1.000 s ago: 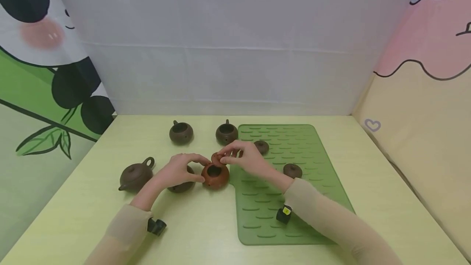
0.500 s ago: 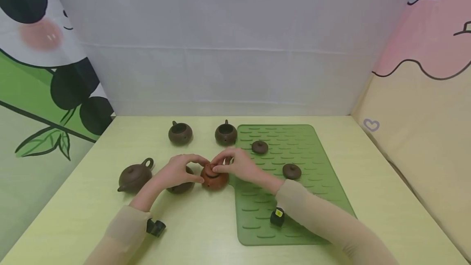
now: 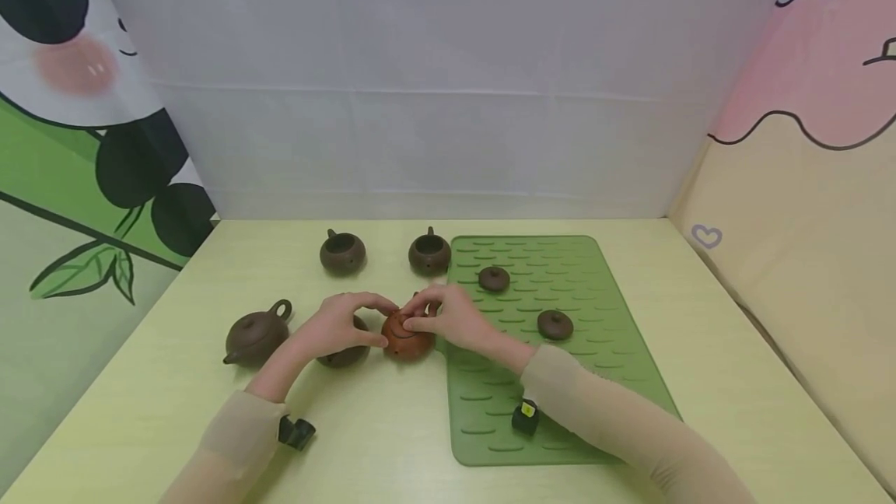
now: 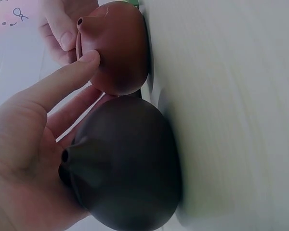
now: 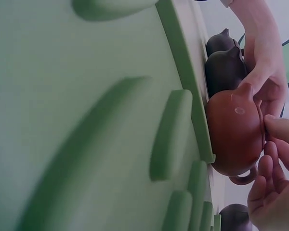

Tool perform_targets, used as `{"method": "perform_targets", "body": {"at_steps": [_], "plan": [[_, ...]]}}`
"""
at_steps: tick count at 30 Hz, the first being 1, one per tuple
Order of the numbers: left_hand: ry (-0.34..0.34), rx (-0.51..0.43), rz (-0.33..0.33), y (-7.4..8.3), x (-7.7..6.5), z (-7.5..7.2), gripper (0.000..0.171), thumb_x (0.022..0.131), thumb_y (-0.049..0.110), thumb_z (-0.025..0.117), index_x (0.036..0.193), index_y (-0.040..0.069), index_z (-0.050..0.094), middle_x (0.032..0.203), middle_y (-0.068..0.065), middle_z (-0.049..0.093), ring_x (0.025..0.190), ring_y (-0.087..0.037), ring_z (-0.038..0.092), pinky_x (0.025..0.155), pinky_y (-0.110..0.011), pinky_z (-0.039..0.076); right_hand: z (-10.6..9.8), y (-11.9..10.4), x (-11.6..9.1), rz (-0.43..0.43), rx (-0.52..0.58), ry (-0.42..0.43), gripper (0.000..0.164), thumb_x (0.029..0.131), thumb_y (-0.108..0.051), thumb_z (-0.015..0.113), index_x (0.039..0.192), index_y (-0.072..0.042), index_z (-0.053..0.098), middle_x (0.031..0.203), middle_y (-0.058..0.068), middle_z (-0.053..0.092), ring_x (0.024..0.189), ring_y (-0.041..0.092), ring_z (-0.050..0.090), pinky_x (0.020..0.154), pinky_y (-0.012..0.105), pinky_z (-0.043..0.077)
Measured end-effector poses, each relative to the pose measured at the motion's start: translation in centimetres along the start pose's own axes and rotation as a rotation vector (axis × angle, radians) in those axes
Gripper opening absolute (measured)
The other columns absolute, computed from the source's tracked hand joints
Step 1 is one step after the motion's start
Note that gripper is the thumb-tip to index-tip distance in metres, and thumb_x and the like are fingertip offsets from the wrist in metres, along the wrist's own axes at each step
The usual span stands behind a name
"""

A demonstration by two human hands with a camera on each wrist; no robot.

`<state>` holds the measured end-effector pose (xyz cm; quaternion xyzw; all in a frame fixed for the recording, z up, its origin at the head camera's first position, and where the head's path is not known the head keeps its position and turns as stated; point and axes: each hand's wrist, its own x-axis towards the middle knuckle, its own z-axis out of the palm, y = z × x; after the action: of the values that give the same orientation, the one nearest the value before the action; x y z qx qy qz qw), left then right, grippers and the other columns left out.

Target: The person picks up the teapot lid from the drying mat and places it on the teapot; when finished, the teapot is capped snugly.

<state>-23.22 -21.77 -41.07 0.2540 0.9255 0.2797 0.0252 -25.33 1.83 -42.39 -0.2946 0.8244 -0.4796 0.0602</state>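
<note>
A reddish-brown clay teapot stands on the table by the left edge of the green mat. My left hand holds its near and far sides between thumb and fingers; the thumb presses its shoulder beside the spout in the left wrist view. With thumb and fingertips, my right hand pinches the matching lid at the top. The lid sits over the mouth, and its knob is mostly hidden by the fingers. Under my left hand is a dark brown teapot, partly covered in the head view.
At the left stands a lidded dark teapot. Two lidless dark teapots, one on the left and one on the right, stand farther back. On the green mat lie a far dark lid and a nearer one.
My right hand has lowered the reddish-brown lid from a tilted position above the open teapot down onto its mouth. My left hand has stayed at the teapot.
</note>
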Motion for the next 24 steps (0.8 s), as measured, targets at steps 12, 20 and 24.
{"method": "perform_targets", "body": {"at_steps": [12, 20, 24], "plan": [[0.000, -0.015, 0.011, -0.1, 0.1, 0.0, 0.045, 0.078, 0.028, 0.084, 0.121, 0.022, 0.069, 0.117, 0.004, 0.073, 0.116, -0.025, 0.064, 0.100, -0.052, 0.048, 0.2, -0.1, -0.2, 0.010, -0.024, 0.001, 0.015, 0.086, -0.019, 0.077, 0.101, -0.017, 0.077, 0.088, -0.002, 0.069, 0.073, 0.009, 0.054, 0.062, 0.017, 0.044], [-0.005, -0.038, 0.026, -0.2, 0.0, -0.6, 0.050, 0.081, 0.024, 0.082, 0.127, 0.013, 0.066, 0.125, -0.004, 0.070, 0.123, -0.030, 0.061, 0.101, -0.052, 0.050, 0.2, -0.2, -0.3, 0.008, -0.037, -0.002, 0.014, 0.087, -0.020, 0.077, 0.100, -0.016, 0.077, 0.087, -0.001, 0.068, 0.073, 0.009, 0.055, 0.063, 0.018, 0.045], [0.021, -0.024, 0.027, 0.2, -0.1, -2.4, 0.052, 0.082, 0.025, 0.081, 0.130, 0.013, 0.065, 0.129, -0.003, 0.069, 0.127, -0.029, 0.059, 0.102, -0.053, 0.049, 0.2, -0.1, -0.3, 0.006, -0.032, -0.003, 0.014, 0.086, -0.019, 0.077, 0.101, -0.016, 0.077, 0.087, -0.001, 0.068, 0.074, 0.010, 0.055, 0.064, 0.017, 0.045]]}}
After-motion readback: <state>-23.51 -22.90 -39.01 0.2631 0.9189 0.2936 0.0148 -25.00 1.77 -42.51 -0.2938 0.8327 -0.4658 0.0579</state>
